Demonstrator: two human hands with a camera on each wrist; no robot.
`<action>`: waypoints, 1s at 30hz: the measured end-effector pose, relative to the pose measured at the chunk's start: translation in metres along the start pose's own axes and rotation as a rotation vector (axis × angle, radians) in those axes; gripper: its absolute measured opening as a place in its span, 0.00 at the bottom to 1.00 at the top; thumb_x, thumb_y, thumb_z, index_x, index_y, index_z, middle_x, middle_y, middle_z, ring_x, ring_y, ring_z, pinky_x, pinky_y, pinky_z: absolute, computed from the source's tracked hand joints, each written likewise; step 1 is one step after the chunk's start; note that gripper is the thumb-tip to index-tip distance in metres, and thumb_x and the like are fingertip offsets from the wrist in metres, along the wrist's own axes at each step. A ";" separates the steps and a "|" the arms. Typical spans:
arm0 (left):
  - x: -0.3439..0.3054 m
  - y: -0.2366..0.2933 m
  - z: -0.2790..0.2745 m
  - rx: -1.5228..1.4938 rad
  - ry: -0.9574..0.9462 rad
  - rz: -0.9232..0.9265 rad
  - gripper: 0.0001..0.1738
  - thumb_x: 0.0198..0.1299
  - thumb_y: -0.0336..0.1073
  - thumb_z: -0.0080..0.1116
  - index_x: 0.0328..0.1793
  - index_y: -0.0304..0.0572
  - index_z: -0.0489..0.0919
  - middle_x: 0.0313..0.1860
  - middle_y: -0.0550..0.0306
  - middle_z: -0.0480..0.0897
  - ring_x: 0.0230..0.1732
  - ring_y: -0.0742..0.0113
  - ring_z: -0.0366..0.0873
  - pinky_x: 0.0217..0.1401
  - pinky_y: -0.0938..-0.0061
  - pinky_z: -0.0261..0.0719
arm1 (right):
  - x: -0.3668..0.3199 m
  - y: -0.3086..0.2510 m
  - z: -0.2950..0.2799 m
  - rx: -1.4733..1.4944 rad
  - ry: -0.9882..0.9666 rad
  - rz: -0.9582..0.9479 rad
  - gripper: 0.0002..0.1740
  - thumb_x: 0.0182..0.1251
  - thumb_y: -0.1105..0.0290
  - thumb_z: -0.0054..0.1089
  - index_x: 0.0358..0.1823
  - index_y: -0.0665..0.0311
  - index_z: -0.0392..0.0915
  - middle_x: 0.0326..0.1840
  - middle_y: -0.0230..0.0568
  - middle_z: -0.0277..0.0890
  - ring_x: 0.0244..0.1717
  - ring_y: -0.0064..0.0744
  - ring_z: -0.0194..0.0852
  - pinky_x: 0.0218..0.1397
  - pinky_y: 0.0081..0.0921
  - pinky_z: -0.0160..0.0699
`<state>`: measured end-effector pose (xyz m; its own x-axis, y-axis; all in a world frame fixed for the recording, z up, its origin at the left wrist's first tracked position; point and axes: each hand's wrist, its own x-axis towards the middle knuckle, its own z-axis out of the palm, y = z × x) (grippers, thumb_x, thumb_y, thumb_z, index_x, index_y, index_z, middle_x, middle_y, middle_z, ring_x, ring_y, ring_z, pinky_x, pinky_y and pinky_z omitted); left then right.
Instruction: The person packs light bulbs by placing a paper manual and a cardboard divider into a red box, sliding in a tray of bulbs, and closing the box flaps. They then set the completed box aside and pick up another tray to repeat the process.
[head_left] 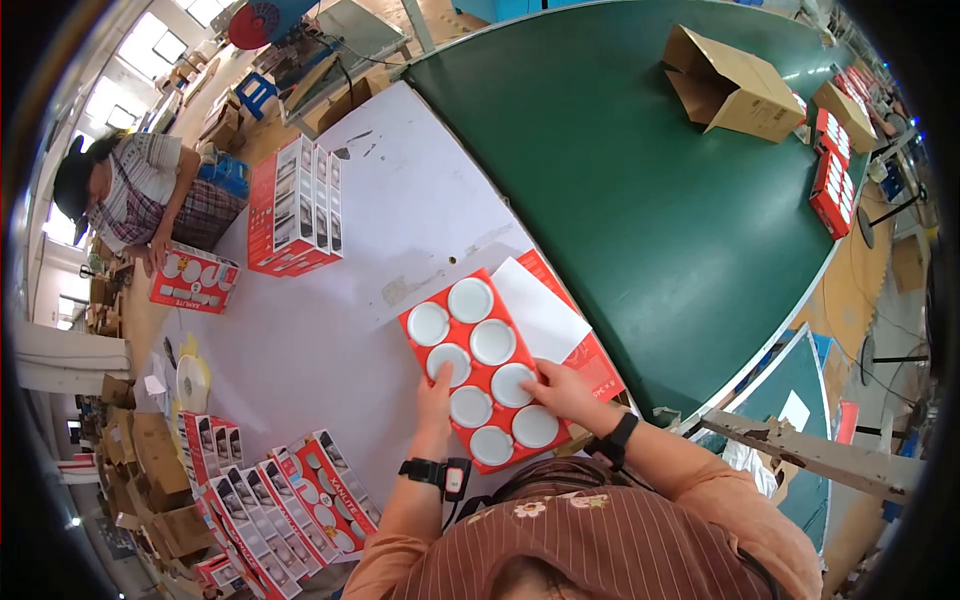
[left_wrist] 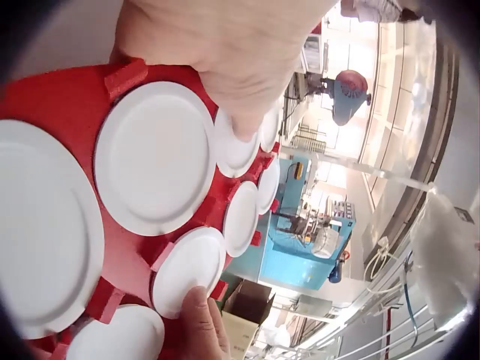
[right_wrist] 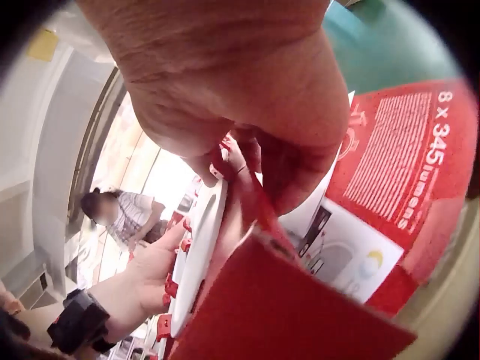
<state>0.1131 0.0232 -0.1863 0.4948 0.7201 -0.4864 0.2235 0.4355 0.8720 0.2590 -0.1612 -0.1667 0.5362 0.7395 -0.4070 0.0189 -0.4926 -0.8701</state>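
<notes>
Both hands hold a red cardboard panel point(head_left: 481, 375) with several white round lights set in two rows, tilted above the pale table. My left hand point(head_left: 434, 405) grips its left edge, thumb lying on one white light. On the opposite edge my right hand point(head_left: 565, 392) has its thumb over the rim of another light and its fingers behind the panel. Beneath and to the right lies red printed packaging point(right_wrist: 397, 142) marked "8 x 345 lumens", with a white sheet point(head_left: 540, 310) on it. A red flap point(right_wrist: 277, 307) stands out below my right hand in the right wrist view.
Stacked red-and-white boxes point(head_left: 290, 205) stand at the far left, beside a person point(head_left: 150, 185) touching another box point(head_left: 195, 280). More boxes point(head_left: 330, 490) stand at the lower left. Across the green surface point(head_left: 580, 150) are an opened brown carton point(head_left: 750, 100) and red packs point(head_left: 832, 190).
</notes>
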 end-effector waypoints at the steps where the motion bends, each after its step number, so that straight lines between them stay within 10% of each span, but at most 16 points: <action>1: -0.003 0.001 -0.012 0.003 0.035 -0.010 0.26 0.68 0.41 0.57 0.66 0.33 0.70 0.60 0.53 0.77 0.58 0.64 0.76 0.60 0.68 0.76 | 0.003 -0.004 0.008 -0.048 -0.032 -0.002 0.20 0.64 0.57 0.61 0.49 0.66 0.77 0.38 0.50 0.81 0.39 0.45 0.81 0.43 0.36 0.77; 16: -0.029 -0.062 -0.124 0.497 0.346 -0.153 0.19 0.60 0.45 0.65 0.38 0.31 0.79 0.36 0.52 0.82 0.37 0.69 0.76 0.39 0.70 0.75 | 0.033 0.028 0.110 -0.470 -0.499 -0.080 0.21 0.57 0.67 0.59 0.50 0.72 0.73 0.46 0.65 0.77 0.48 0.62 0.76 0.53 0.47 0.76; 22: -0.021 -0.074 -0.124 0.560 0.370 -0.056 0.25 0.58 0.51 0.65 0.34 0.30 0.76 0.30 0.49 0.81 0.32 0.61 0.76 0.36 0.64 0.73 | 0.030 -0.032 0.033 -0.801 0.255 -0.410 0.29 0.54 0.67 0.63 0.59 0.62 0.70 0.53 0.47 0.72 0.56 0.49 0.69 0.56 0.48 0.70; 30: -0.027 -0.061 -0.118 0.793 0.371 -0.116 0.25 0.55 0.51 0.64 0.46 0.33 0.79 0.39 0.44 0.82 0.43 0.48 0.80 0.48 0.59 0.76 | 0.042 -0.021 0.040 -1.141 0.157 -0.273 0.29 0.58 0.66 0.61 0.62 0.61 0.69 0.49 0.43 0.73 0.53 0.42 0.71 0.46 0.43 0.72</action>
<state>-0.0126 0.0409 -0.2324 0.1587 0.8835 -0.4406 0.8403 0.1135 0.5301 0.2477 -0.1017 -0.1767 0.4937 0.8585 -0.1386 0.8486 -0.5104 -0.1388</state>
